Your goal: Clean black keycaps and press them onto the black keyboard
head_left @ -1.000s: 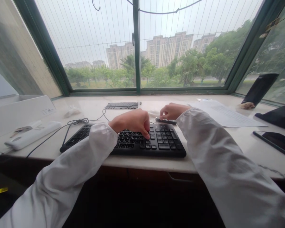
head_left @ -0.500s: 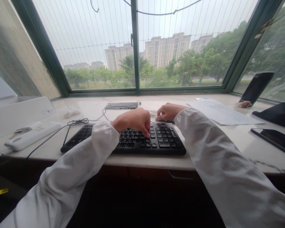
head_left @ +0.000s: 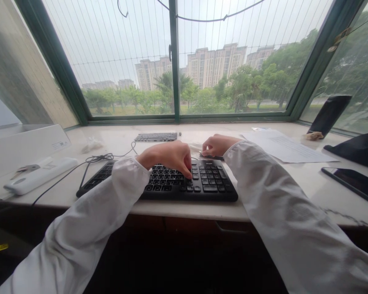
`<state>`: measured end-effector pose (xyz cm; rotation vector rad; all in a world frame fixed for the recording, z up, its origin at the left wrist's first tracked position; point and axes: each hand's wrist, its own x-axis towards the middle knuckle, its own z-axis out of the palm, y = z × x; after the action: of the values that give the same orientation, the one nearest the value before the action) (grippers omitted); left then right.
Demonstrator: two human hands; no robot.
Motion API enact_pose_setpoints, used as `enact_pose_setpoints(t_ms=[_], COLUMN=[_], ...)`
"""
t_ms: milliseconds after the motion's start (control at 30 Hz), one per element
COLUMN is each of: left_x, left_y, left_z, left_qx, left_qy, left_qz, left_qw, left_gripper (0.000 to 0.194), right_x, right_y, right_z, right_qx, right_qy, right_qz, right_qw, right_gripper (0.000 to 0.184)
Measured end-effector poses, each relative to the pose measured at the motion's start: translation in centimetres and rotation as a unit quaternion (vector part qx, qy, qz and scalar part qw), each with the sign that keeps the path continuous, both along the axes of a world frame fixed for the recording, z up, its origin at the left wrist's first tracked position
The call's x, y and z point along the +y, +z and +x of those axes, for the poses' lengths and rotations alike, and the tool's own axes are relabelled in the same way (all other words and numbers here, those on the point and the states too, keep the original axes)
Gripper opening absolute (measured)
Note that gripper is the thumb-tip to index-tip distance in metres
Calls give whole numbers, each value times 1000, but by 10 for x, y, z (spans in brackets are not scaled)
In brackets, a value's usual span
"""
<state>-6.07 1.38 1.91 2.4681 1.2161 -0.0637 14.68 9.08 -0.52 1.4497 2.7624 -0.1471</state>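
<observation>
A black wired keyboard lies near the front edge of the white counter. Its number pad has keycaps, while much of the main block looks bare, with square key sockets showing. My left hand is bent over the keyboard, thumb and fingers closed together and pointing down at the keys left of the number pad. Whatever is between those fingertips is hidden. Behind the keyboard, my right hand rests with curled fingers at the end of a slim dark tool. Its fingertips are partly hidden. Farther back lie rows of dark keycaps.
Left are a coiled cable, a white power strip with keys on it, and a white box. On the right are paper sheets, a phone and a dark upright object. A window stands behind.
The view has shifted a little. My left hand stays at nearly the same keys, its fingers turned slightly. My right hand has hardly moved.
</observation>
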Motion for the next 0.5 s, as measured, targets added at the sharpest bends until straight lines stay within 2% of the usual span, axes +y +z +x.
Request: enact_pose_setpoints(t_ms=[233,500], left_x=[3,11], left_y=[3,3], left_z=[-2,-3], left_qx=[13,32], left_qy=[-8,11], left_qz=[-6,-28], left_qw=[1000,999], left_gripper=[34,39], right_x=[-2,-1], right_y=[3,5], right_z=[2,3], right_qx=[5,4], right_qy=[-6,-5], right_qz=[-16,-23], right_qw=[1000,1000], right_gripper=[22,28])
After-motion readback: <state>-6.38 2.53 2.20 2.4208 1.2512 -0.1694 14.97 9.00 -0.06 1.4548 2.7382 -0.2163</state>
